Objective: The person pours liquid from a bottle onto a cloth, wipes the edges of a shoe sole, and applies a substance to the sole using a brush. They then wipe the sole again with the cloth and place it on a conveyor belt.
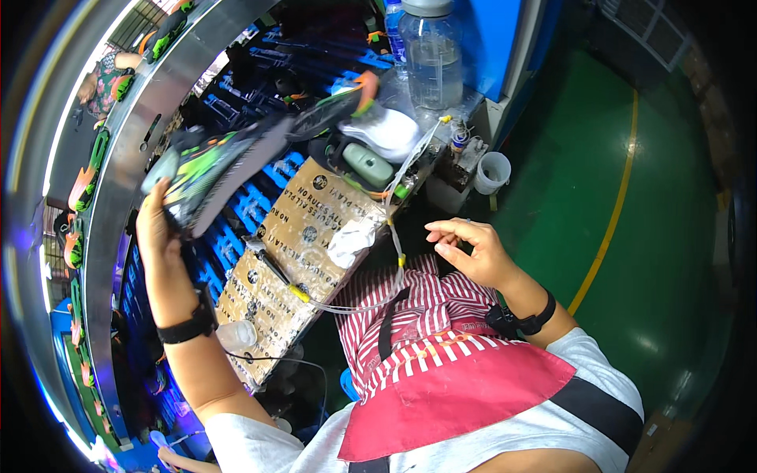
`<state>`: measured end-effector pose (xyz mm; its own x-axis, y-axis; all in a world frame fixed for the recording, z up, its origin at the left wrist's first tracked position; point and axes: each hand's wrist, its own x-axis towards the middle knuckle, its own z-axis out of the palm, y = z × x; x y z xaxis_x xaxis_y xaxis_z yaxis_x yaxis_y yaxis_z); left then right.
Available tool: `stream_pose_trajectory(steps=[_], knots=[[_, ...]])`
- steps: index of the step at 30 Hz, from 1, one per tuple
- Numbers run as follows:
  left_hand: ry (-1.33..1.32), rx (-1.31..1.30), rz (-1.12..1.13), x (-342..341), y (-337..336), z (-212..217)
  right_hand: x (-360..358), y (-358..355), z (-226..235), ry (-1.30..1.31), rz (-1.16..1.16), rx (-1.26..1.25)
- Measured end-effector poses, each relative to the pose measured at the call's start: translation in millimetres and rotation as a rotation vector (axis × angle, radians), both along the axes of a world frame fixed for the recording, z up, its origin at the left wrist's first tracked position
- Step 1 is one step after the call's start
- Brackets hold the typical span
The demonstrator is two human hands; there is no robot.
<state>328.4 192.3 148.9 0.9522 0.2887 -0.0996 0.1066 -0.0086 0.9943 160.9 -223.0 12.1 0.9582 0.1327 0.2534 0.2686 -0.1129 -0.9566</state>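
My left hand (158,229) is raised at the far left, its fingers wrapped around a black and green shoe (209,169) that I hold tilted, sole side toward me, above the blue crates (236,213). The shoe is in the air, touching nothing but my hand. Just right of it lies a cardboard sheet (296,252) covering the table, with a thin black tool (268,260) on it whose yellow tip joins a clear tube (394,236). A crumpled white rag (351,236) sits near the sheet's right edge. Farther off stand a second shoe (335,110), a white cloth heap (390,130) and a clear plastic jug (431,55).

My right hand (473,252) hovers over my striped apron (418,315), empty, fingers loosely curled and narrow, thumb near the forefinger.

I judge the 1-handed grip the weak point: the shoe is long and held near 1 end, so it could twist out and drop onto the crates. The slack tube also loops near my lap, and a sweep of my right arm could snag it and drag the tool off the sheet.

To the left, a curved metal conveyor (130,134) carries more bright shoes. On the right, the floor (670,197) is green with a yellow line, and a small white cup (493,172) stands by the table's corner.
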Motion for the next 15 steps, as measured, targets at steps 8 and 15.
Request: stream_pose_trajectory(steps=[8,15], knots=[[-0.052,0.098,0.219,-32,85,11,18,1,-2,0.014,0.067,0.020],[-0.006,-0.023,0.318,-56,92,-5,17,-7,-4,0.100,0.109,-0.008]])
